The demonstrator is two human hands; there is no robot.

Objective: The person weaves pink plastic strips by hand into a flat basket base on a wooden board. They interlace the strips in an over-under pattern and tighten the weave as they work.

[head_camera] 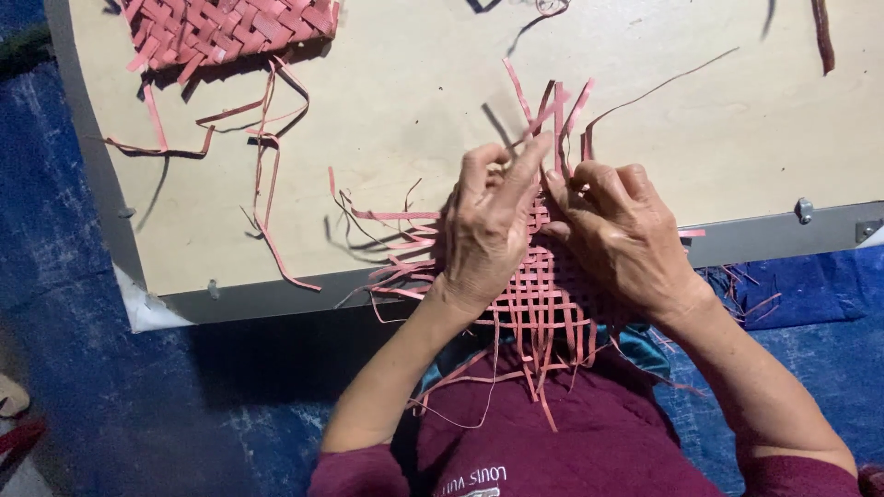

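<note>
Fingertips meet at the centre of the frame, where the left hand pinches an upright pink strip between thumb and forefinger, the other fingers curled loosely over the weave. Right beside it, the right hand has its fingers bent and pressed together on the neighbouring strips, thumb tucked against them, knuckles touching the left hand's. Both hands rest on a half-woven pink mat, which lies across the near edge of a pale wooden board and hangs over it toward the person's maroon shirt. Loose strip ends fan out from the mat on every side: upward past the fingers, leftward across the board, and downward over the shirt. At the upper left of the frame sits a second woven piece of the same pink, with a few stray strips trailing below it on the board. Blue cloth covers the ground around the board, at lower left and right.
</note>
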